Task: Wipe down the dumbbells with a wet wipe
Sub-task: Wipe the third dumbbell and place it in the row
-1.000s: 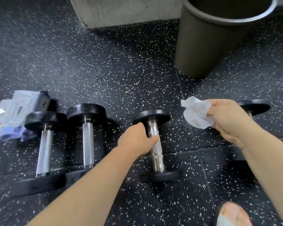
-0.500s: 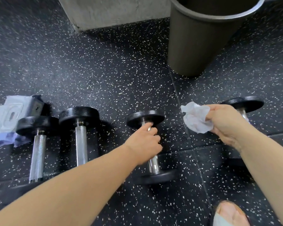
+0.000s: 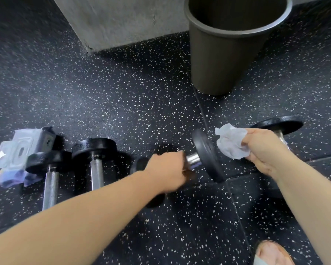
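My left hand (image 3: pixel 168 170) grips the chrome handle of a black dumbbell (image 3: pixel 206 155), which is lifted off the floor and turned sideways, one round plate facing right. My right hand (image 3: pixel 264 150) holds a crumpled white wet wipe (image 3: pixel 230 143) just right of that plate, not touching it. Two more dumbbells (image 3: pixel 95 159) (image 3: pixel 50 169) lie side by side on the floor at the left. A fourth dumbbell (image 3: pixel 281 125) lies behind my right hand, mostly hidden.
A pack of wet wipes (image 3: pixel 21 148) lies at the far left beside the dumbbells. A dark bin (image 3: pixel 225 54) stands at the back right, next to a grey concrete block (image 3: pixel 122 22). The speckled rubber floor (image 3: pixel 122 92) spreads all around. A foot (image 3: pixel 271 253) shows bottom right.
My left hand closed round the middle dumbbell's handle, lifted it and swung it sideways toward the wipe. My right hand with the wipe stayed roughly in place.
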Action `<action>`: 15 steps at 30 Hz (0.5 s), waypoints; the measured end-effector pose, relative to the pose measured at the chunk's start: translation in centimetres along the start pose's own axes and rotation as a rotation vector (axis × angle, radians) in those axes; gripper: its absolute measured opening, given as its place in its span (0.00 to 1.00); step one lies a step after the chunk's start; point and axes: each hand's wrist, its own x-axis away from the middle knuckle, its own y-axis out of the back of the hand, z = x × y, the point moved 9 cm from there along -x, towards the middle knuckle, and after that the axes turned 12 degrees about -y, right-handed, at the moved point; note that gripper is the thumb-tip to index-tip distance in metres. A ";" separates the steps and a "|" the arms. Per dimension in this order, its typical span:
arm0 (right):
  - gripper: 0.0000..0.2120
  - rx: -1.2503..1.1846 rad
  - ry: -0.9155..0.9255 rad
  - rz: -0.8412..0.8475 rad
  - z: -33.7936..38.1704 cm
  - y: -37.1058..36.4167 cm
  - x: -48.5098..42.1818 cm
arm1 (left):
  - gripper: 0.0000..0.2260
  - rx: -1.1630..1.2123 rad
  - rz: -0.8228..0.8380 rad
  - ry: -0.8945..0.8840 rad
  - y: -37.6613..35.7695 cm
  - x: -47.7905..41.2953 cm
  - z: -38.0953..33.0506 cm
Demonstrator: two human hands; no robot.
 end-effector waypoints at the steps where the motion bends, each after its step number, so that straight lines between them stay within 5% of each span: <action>1: 0.17 -0.006 -0.003 0.002 -0.1 -0.2 0.0 | 0.12 0.218 -0.052 0.078 -0.2 0.1 0.5; 5: 0.17 0.024 -0.054 0.000 -1.0 -1.0 -0.1 | 0.09 0.828 -0.278 0.298 -2.4 0.8 2.5; 9: 0.16 -0.050 -0.143 0.047 -2.7 -3.1 -0.3 | 0.10 0.855 -0.387 0.472 -1.9 1.8 4.9; 15: 0.17 -0.493 -0.268 0.332 -2.6 -9.6 1.5 | 0.13 0.962 -0.474 0.525 -2.7 2.7 7.1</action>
